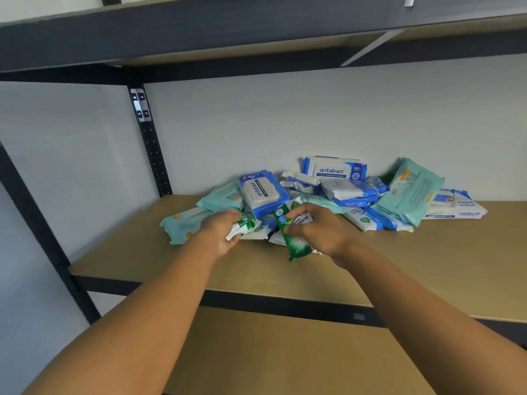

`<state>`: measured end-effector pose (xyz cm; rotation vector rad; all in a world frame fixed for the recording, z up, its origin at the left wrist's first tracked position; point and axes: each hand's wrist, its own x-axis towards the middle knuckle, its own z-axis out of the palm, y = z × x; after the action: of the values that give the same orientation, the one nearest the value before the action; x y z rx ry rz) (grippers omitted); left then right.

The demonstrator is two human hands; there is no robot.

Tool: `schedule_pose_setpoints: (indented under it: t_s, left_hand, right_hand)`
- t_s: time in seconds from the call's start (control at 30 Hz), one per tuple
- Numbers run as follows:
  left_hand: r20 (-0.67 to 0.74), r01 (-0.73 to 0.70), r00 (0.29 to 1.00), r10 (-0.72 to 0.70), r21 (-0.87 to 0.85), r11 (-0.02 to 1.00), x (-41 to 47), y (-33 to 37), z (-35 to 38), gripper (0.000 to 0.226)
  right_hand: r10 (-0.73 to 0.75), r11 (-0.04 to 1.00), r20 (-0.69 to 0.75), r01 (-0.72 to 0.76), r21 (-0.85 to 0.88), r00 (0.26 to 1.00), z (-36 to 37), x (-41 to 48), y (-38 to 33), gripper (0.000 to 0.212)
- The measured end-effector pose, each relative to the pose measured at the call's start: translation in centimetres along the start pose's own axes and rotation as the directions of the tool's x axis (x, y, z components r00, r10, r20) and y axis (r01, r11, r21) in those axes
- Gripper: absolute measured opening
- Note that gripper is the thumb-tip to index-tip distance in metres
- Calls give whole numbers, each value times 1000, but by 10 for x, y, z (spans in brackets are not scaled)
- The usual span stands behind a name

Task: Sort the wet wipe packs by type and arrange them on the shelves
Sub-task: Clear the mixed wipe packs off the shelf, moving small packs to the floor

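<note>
A mixed heap of wet wipe packs lies on the middle shelf (427,260) against the back wall. Blue-and-white packs (263,192) sit in the centre and right, with one standing upright (334,168) at the back. Pale teal packs (410,192) lie at the left and right of the heap. My left hand (221,230) grips a small green-and-white pack (244,225) at the heap's front. My right hand (316,228) grips another green pack (293,240), lifted and hanging downward just in front of the heap.
A black upright post (148,138) stands at the shelf's back left and another post (34,223) at the front left. The upper shelf beam (256,27) runs overhead. A lower brown shelf (285,354) lies beneath my arms.
</note>
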<state>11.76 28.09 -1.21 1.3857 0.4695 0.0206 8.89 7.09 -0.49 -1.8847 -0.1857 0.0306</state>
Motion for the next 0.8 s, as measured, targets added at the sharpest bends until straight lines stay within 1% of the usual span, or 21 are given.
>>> schedule_pose_setpoints:
  t_s: [0.13,0.2,0.27,0.33,0.4,0.43,0.5,0.6,0.67,0.73,0.8]
  left_hand:
    - [-29,112,994,-109,97,989,13,0,11,6]
    - [-37,180,984,-177,157,971,18,2,14,8]
    - [-38,205,979,-202,221,954,22,4,19,10]
    - [-41,196,981,-192,276,941,21,5,25,8]
    - [-39,164,986,-160,321,933,15,4,28,4]
    - [-39,139,990,-134,339,931,11,3,28,5]
    - [-30,105,994,-101,364,926,2,1,22,17]
    - [21,50,998,-64,404,913,-25,-2,10,29]
    - [58,-48,998,25,443,895,-46,-8,4,37]
    - [91,-149,989,121,461,875,-69,-18,-1,40]
    - [104,-203,979,175,456,867,-92,-30,-7,39]
  right_hand:
    - [15,1000,8,-15,14,1000,7,11,13,23]
    - [21,1000,11,-22,17,1000,8,14,18,23]
    - [19,1000,11,-19,2,1000,9,14,22,23]
    - [14,1000,16,-14,-13,1000,9,13,23,23]
    - [15,1000,22,-15,-22,1000,7,8,22,24]
    - [17,1000,26,-16,-24,1000,6,5,21,24]
    - [22,999,32,-21,-26,999,3,-5,18,24]
    - [32,999,27,-32,-11,999,-2,-26,13,24]
    - [32,999,24,-32,-10,999,-5,-44,9,24]
    - [27,1000,14,-27,-13,1000,-8,-63,7,24]
    - [24,1000,4,-24,-5,1000,-10,-85,5,24]
